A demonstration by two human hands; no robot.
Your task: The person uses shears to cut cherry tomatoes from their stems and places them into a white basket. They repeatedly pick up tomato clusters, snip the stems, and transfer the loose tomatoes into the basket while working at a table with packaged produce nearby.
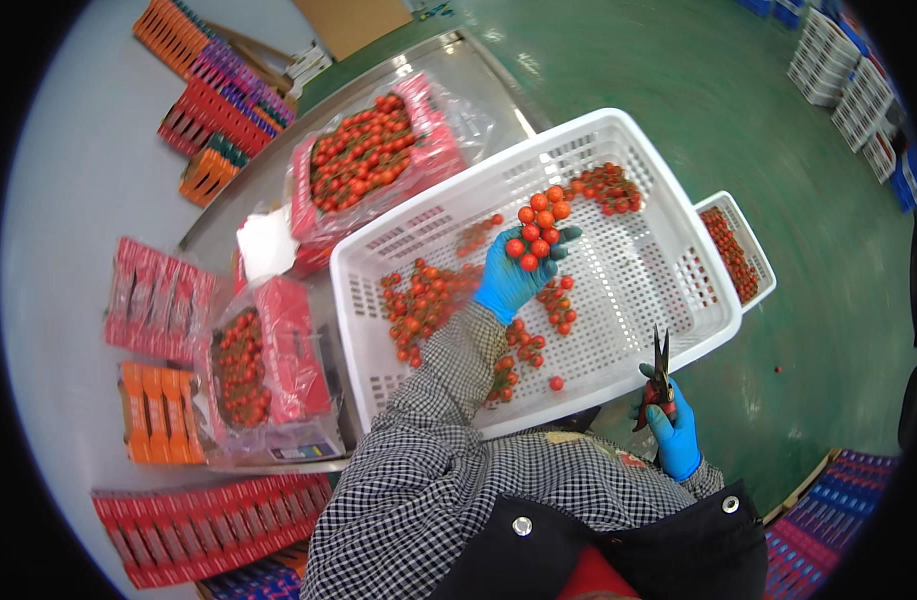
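My left hand [515,271], in a blue glove, holds up a cluster of red cherry tomatoes [541,225] over a white perforated plastic crate [616,277]. Several more tomato bunches [421,304] lie on the crate's floor, one bunch [607,189] in its far right corner and a loose tomato [556,383] near the front wall. Just outside the crate's near right corner, my gloved right hand [672,433] grips red-handled pruning snips [659,382]. Their narrow blades point away from me and look slightly parted. My forearm covers part of the left bunches.
Left of the crate, a metal table [466,67] bears two pink cartons [428,142] [290,349] of tomatoes in plastic bags. Folded red cartons [218,529] stand at lower left. A smaller white crate [762,262] of tomatoes sits beyond the right edge, and stacked crates [826,56] stand farther off.
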